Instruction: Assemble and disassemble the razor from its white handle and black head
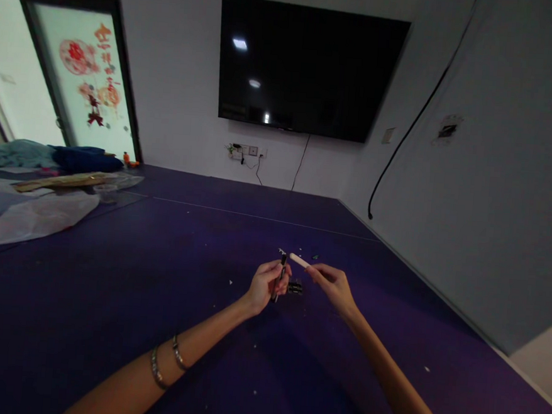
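Nearest the camera, two bare forearms reach out over a dark purple surface (pixel 109 296); the left wrist carries two bracelets (pixel 167 360). The left hand (pixel 267 284) is curled closed around one slim dark tool (pixel 280 275), held roughly upright, with its pale metal tip standing above the fingers. The right hand (pixel 333 284) pinches one pale stick (pixel 299 260) between thumb and fingertips; the stick points left towards the tool's tip, close to it but apart. Between and just beyond the two hands, one small dark object (pixel 295 288) lies on the surface; what it is cannot be told. A few pale crumbs are scattered over the surface around the arms. No container shows near the hands.

Farther off at the left edge lies a heap of clear plastic sheeting (pixel 34 212) with a flat wooden board (pixel 60 181) and blue cloth (pixel 83 157) behind it. On the far wall hangs one black television (pixel 309 67), with a socket strip (pixel 246 150) below it.
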Tool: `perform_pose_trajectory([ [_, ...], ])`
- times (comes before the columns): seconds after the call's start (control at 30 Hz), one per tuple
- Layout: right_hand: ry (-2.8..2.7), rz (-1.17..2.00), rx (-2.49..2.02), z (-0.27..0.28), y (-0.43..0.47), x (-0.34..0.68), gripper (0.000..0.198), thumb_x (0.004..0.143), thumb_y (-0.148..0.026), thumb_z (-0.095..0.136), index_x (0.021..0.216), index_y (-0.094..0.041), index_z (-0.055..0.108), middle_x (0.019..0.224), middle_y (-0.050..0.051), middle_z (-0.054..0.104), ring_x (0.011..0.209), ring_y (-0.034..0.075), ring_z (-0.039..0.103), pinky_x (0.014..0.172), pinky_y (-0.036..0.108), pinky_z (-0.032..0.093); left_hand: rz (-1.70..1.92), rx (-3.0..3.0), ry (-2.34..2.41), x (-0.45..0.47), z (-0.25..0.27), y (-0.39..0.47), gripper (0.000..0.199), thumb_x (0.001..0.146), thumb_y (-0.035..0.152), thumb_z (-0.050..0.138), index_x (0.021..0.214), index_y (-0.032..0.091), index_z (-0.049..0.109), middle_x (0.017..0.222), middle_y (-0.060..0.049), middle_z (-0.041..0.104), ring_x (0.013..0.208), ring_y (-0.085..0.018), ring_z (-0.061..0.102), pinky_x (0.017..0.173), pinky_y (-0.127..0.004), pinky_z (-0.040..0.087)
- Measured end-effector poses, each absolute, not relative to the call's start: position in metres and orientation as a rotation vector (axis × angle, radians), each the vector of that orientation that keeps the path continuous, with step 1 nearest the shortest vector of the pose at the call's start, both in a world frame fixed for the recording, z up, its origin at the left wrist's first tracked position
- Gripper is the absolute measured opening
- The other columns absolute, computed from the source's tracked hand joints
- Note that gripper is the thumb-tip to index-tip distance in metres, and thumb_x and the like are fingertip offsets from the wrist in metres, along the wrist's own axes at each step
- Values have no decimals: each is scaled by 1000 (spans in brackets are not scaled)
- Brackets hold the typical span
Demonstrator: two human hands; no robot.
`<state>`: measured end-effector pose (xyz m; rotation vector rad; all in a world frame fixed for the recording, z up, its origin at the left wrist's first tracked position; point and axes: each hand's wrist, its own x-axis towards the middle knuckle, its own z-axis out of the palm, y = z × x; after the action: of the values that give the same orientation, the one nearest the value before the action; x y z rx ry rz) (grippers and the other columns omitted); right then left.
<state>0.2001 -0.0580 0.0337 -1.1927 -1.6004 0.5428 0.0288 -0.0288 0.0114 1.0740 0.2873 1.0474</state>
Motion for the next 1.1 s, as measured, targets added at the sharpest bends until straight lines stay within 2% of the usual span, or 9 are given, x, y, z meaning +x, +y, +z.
perform_pose_trajectory([
  [0.37, -1586, 490, -1250, 27, -51, 211, 38, 74, -50, 56, 74, -14, 70, 59, 1, 58, 57, 14, 50, 52, 24, 35, 1089, 1152, 272, 26, 13, -24, 29, 75, 41, 56, 75, 12, 52, 48, 6, 37, 41, -5, 28, 43, -21, 21],
  [0.47, -1574, 452, -1272, 33, -52, 215, 40, 75, -51, 54, 75, -14, 70, 55, 1, 55, 55, 13, 49, 50, 24, 34, 1147, 1228, 327, 24, 12, -18, 29, 77, 42, 54, 78, 13, 52, 52, 5, 40, 44, -6, 34, 45, -21, 27],
  [0.57, -1613, 418, -1267, 48, -60, 213, 38, 77, -49, 53, 78, -15, 70, 57, 1, 58, 56, 14, 51, 51, 24, 36, 1214, 1404, 413, 21, 12, -15, 27, 82, 41, 48, 83, 14, 51, 59, 2, 48, 52, -9, 45, 54, -23, 35],
  [0.73, -1762, 249, -1263, 71, -74, 209, 33, 79, -45, 53, 83, -18, 71, 79, 7, 70, 66, 18, 59, 58, 26, 40, 1311, 1847, 508, 13, 14, -14, 23, 89, 33, 38, 82, 15, 51, 73, -1, 54, 71, -13, 51, 72, -26, 38],
  [0.83, -1915, 59, -1272, 77, -80, 207, 32, 81, -46, 51, 85, -22, 72, 79, 6, 71, 59, 16, 58, 58, 28, 38, 1280, 2071, 544, 8, 13, -12, 23, 91, 29, 34, 86, 16, 53, 81, -3, 57, 78, -14, 54, 76, -26, 39],
  [0.93, -1972, -100, -1314, 78, -83, 203, 31, 82, -47, 49, 87, -25, 71, 77, 5, 71, 57, 14, 57, 63, 29, 36, 1243, 2193, 553, 6, 10, -8, 22, 91, 28, 34, 94, 17, 52, 87, -5, 60, 81, -15, 56, 76, -26, 40],
  [1.1, -2039, -192, -1322, 80, -88, 198, 28, 83, -46, 50, 88, -27, 70, 71, 1, 69, 57, 12, 55, 72, 33, 30, 1254, 2263, 592, 4, 5, -2, 19, 90, 25, 35, 98, 16, 50, 84, -4, 60, 73, -13, 55, 70, -23, 41],
])
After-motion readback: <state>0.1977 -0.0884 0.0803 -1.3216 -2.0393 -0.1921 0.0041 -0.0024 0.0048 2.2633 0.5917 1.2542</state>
